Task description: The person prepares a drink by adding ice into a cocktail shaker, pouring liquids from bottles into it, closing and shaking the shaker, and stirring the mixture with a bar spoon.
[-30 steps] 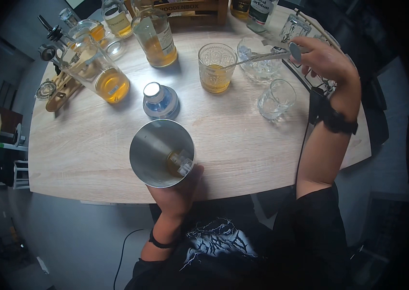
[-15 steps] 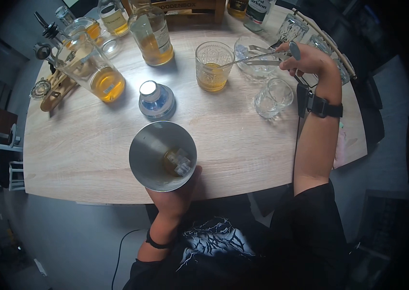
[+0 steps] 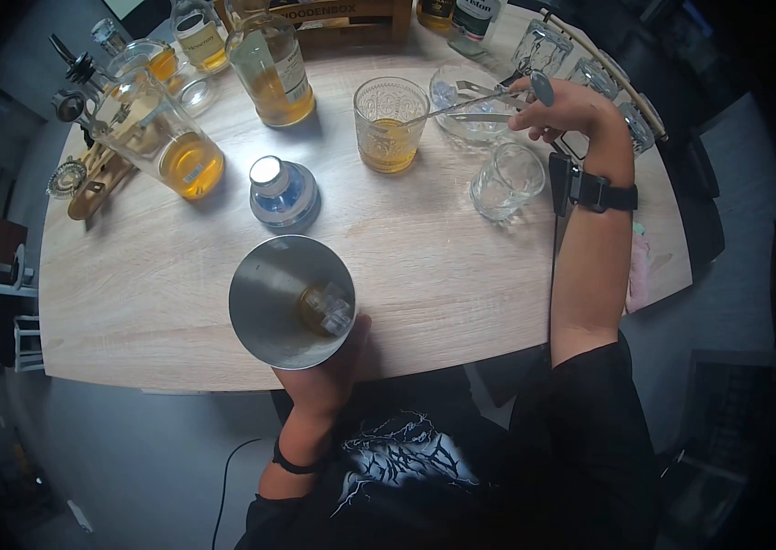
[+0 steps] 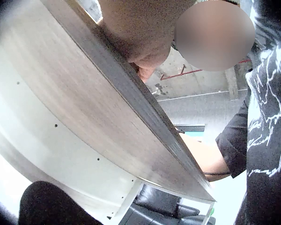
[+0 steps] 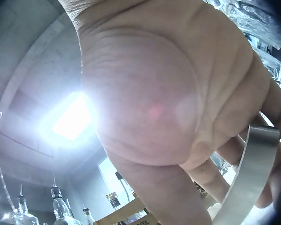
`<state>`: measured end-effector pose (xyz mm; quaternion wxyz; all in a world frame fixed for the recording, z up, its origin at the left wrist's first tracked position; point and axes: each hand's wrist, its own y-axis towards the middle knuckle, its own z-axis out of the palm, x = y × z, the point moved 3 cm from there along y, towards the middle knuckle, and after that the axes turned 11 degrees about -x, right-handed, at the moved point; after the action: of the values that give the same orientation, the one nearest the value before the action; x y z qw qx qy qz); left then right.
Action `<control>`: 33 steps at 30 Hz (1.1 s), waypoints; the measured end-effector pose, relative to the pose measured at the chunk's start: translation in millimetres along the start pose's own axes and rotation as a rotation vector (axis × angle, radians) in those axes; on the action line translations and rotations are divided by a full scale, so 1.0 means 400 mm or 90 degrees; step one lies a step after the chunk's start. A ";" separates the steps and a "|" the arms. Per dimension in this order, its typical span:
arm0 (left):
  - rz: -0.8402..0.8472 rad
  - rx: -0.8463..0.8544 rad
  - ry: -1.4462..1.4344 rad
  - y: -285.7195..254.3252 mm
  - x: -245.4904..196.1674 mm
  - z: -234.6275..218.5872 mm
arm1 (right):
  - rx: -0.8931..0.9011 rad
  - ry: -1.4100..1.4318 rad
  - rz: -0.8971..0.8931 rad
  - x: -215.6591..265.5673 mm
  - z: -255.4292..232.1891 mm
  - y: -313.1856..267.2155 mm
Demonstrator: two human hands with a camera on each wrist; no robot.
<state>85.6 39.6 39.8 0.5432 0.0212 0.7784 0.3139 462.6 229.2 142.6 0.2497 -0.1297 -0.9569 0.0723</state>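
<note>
My left hand (image 3: 319,390) grips a metal shaker tin (image 3: 260,289) from below at the table's front edge, its mouth tipped toward the head camera. Ice cubes (image 3: 336,319) and a little amber liquid lie in the bottom. At the right, my right hand (image 3: 576,108) holds metal tongs (image 3: 484,117), their arms spread over a clear glass bowl (image 3: 472,137) of ice. One tong arm shows close up in the right wrist view. A bar spoon (image 3: 457,111) leans in a patterned glass (image 3: 390,147) of amber drink, its disc end beside the right hand's fingers.
A shaker top (image 3: 285,197) stands behind the tin. An empty tumbler (image 3: 505,183) is before the bowl. Left are a pourer bottle (image 3: 191,167), another bottle (image 3: 273,82) and a strainer (image 3: 67,179). Back: a wooden crate (image 3: 342,23); right: a rack of glasses (image 3: 542,46).
My right hand has turned and dropped slightly toward the bowl, and the tong arms now show spread over it. The left hand still holds the tin. The head view has shifted a little.
</note>
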 end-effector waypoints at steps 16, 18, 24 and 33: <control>0.028 0.048 0.084 -0.004 0.009 -0.002 | -0.065 -0.092 -0.076 0.004 -0.031 -0.001; 0.045 0.054 0.102 0.002 0.005 -0.001 | -0.102 -0.103 -0.142 0.011 -0.041 0.000; -0.127 0.090 0.043 -0.031 0.081 0.004 | -0.274 0.000 -0.210 0.080 -0.130 -0.131; -0.041 0.026 -0.142 -0.019 0.061 -0.058 | -0.601 0.254 -0.379 0.182 -0.182 -0.346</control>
<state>58.1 31.9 20.8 0.6356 0.0420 0.7198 0.2760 408.1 123.0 267.2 0.3493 0.0363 -0.8154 -0.4602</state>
